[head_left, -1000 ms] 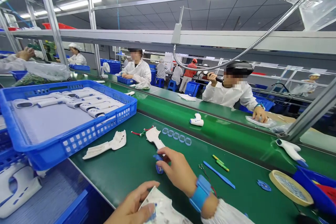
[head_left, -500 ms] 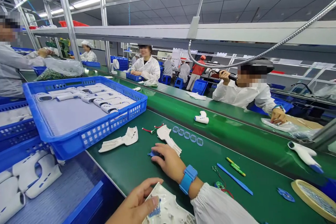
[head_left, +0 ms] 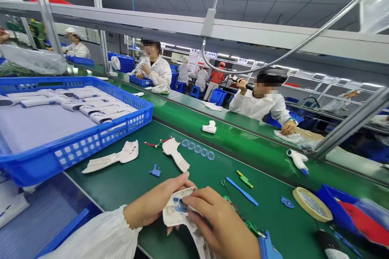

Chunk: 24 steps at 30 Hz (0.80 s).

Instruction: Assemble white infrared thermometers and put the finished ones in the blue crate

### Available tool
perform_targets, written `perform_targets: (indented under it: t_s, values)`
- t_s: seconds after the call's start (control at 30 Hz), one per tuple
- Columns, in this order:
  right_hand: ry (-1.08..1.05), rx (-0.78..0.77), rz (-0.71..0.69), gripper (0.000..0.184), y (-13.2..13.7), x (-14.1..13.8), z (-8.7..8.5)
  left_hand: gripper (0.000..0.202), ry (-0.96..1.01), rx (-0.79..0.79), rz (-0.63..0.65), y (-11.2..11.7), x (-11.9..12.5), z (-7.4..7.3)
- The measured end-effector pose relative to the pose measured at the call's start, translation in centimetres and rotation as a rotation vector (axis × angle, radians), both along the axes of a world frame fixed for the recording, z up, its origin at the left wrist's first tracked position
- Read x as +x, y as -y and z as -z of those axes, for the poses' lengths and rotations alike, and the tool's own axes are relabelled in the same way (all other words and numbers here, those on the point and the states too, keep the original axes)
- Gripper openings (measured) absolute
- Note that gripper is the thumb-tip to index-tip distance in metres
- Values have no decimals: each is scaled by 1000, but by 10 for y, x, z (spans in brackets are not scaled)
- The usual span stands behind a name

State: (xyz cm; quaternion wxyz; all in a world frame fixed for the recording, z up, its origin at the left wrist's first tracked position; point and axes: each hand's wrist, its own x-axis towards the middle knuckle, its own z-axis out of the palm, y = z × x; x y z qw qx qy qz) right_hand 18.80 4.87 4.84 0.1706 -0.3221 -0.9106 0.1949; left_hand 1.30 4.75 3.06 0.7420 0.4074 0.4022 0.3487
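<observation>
My left hand (head_left: 154, 202) is closed around the head end of a white gun-shaped plastic shell half (head_left: 173, 215), its hollow inner side turned up. A small blue plastic part (head_left: 180, 205) sits inside that head. My right hand (head_left: 223, 220) is closed over the shell, with index finger and thumb at the blue part and the palm covering much of the handle. Whether those fingertips pinch or just press the part is hard to see. Another blue piece (head_left: 155, 170) lies on the green table. Beyond it are two more white shell halves, one (head_left: 114, 157) left and one (head_left: 176, 153) behind.
A blue crate (head_left: 100, 139) of white housings stands at left. Several clear rings (head_left: 197, 149) lie in a row. Right of my hands are a blue stick tool (head_left: 241, 191), green circuit boards (head_left: 251, 226) and a round tray (head_left: 313, 204). A co-worker (head_left: 258, 101) sits across the green belt.
My right hand has come back from the blue piece on the table, now uncovered, to the shell. The shell is raised and turned in my left hand. The view has swung right.
</observation>
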Motion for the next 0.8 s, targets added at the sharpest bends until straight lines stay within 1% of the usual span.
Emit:
perform_targets:
  t_s: [0.07,0.1,0.2,0.27,0.33,0.4,0.43,0.47,0.53,0.57,0.63,0.67,0.73,0.8]
  values:
    - [-35,-14,53,31,-2,9,2,54,31,-25,125,-15,9,-5]
    - [-79,-26,100,30,-4,14,4,56,56,-30,166,-23,14,-6]
    - [-258,-77,274,28,-6,27,10,56,121,52,234,-39,26,-9]
    - [-361,-121,354,29,-8,33,17,55,98,120,255,-46,34,-9]
    - [-424,-156,372,33,-10,37,25,51,48,139,281,-50,42,-7]
    - [-454,-185,353,39,-13,39,33,40,41,119,306,-52,49,0]
    - [-457,-194,341,41,-14,40,37,42,62,95,322,-53,53,4]
    - [-450,-202,333,41,-15,40,40,48,88,62,339,-53,56,9]
    - [-422,-202,337,40,-16,41,45,59,128,-13,364,-53,60,18]
    - [-408,-190,347,38,-15,41,46,60,140,-40,370,-53,62,21]
    - [-404,-170,384,35,-14,42,45,56,150,-57,327,-52,63,23]
    - [-420,-162,414,32,-12,43,44,51,155,-56,269,-53,62,21]
    - [-471,-151,469,31,-8,43,40,41,160,-49,106,-55,58,16]
    - [-489,-151,487,41,-3,44,38,38,158,-48,-39,-58,53,12]
